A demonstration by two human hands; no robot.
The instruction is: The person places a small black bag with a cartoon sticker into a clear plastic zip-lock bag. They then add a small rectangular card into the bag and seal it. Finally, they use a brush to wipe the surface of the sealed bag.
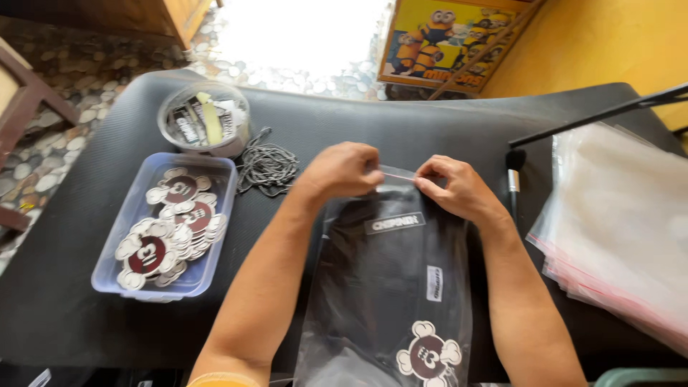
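Clear bag (387, 287) of black clothing, left hand (342, 170), right hand (459, 188), hands pinching bag's top edge

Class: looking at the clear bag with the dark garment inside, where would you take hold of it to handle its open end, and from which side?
Probably pinch the clear bag at its top strip, one corner each, from the far end, as the left hand and right hand do. That edge is thin, flat and free of the garment, so fingers can close on it.
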